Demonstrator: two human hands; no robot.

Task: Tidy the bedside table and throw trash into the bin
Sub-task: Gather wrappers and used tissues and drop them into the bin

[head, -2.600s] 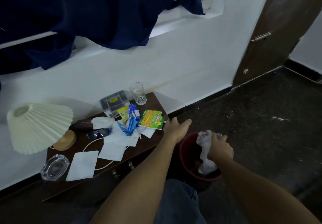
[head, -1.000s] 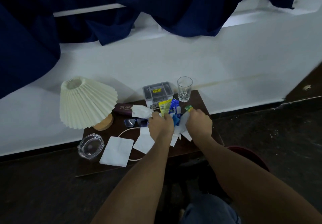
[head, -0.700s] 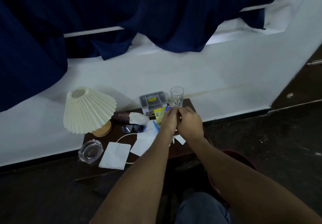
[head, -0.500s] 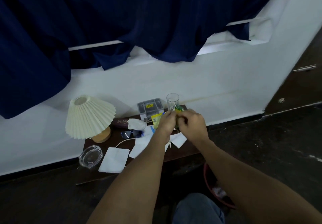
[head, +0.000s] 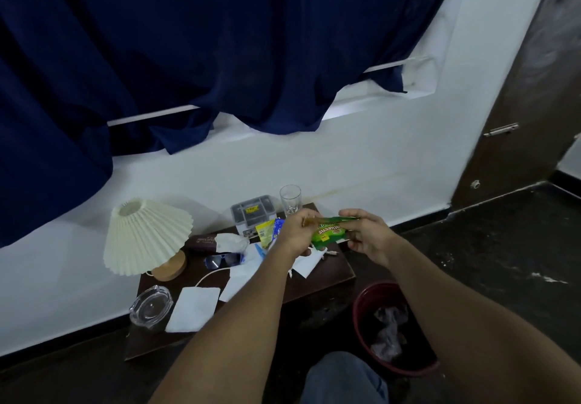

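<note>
Lifted off the bedside table [head: 341, 273] since before — green snack wrapper [head: 328, 233] pinched by left hand [head: 294, 233] and right hand [head: 369, 237], probably for folding, bin [head: 361, 315] below.

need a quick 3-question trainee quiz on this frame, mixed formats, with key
1. True or false: the green snack packet lies flat on the bedside table.
2. Which sits at the table's near-left corner? A drinking glass, B glass ashtray, C sunglasses.
3. Which hands grip the packet?
Key: 1 false, it is held up off the table. 2 B. 3 both, left hand and right hand.
</note>
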